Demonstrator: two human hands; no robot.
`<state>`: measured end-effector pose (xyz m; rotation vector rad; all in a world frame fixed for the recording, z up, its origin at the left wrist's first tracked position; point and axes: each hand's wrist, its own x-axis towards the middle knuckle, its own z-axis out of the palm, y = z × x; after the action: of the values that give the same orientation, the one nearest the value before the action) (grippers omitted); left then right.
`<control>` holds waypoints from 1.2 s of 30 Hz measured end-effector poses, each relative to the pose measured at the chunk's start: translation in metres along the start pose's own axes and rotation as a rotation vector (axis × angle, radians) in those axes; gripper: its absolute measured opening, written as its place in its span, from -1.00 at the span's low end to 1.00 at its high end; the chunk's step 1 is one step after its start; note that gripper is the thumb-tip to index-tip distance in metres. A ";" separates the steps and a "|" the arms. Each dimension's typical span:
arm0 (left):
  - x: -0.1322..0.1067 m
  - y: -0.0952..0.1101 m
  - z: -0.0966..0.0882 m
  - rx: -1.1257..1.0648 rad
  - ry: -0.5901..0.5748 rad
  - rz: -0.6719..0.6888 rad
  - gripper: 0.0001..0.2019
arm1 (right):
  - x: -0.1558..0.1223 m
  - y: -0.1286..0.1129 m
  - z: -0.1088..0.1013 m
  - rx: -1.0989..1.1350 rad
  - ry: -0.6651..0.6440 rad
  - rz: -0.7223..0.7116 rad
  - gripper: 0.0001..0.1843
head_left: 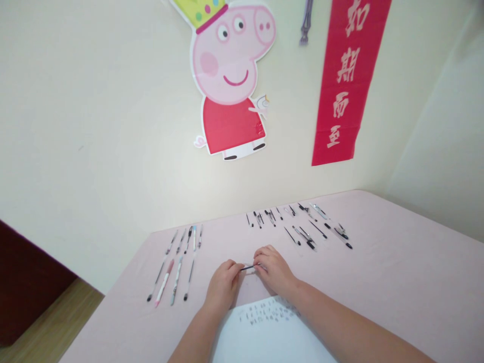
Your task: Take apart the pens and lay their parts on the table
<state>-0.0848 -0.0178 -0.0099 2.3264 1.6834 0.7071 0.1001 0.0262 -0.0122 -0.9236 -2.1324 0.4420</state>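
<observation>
Between my two hands lies a thin dark pen refill (248, 267), held nearly level just above the table. My left hand (224, 285) pinches its left end with thumb and fingertips. The fingers of my right hand (274, 269) close around the other end, where a clear part shows that I cannot make out fully. Under my wrists is a white sheet of paper (264, 338) with rows of handwritten marks near its top edge.
Several assembled pens (176, 280) lie in two rows on the left of the pink-covered table (397, 262). Pen parts, refills and caps (302, 237) are spread at the back right. Behind stands a wall with a cartoon pig cutout (232, 121) and a red banner (350, 85).
</observation>
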 end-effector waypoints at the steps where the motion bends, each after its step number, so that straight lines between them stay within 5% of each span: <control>1: 0.000 -0.001 0.000 -0.018 0.010 -0.011 -0.72 | 0.000 0.002 0.000 0.013 0.010 0.016 -0.86; 16: 0.000 -0.014 0.001 -0.084 0.151 -0.192 -0.85 | 0.003 0.030 -0.005 -0.017 0.134 0.216 -0.86; 26: 0.002 -0.004 0.003 -0.193 0.142 -0.017 -0.87 | 0.002 0.019 -0.006 -0.027 0.120 0.198 -0.80; 31: 0.001 0.003 0.002 -0.216 0.110 0.047 -0.80 | 0.001 0.000 0.002 0.179 0.045 0.176 -0.80; 36: 0.001 0.004 0.005 -0.209 0.092 0.046 -0.74 | -0.002 -0.004 0.025 0.536 -0.083 0.434 -0.85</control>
<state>-0.0792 -0.0180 -0.0123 2.2236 1.5139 0.9637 0.0800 0.0217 -0.0276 -1.0493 -1.7303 1.2187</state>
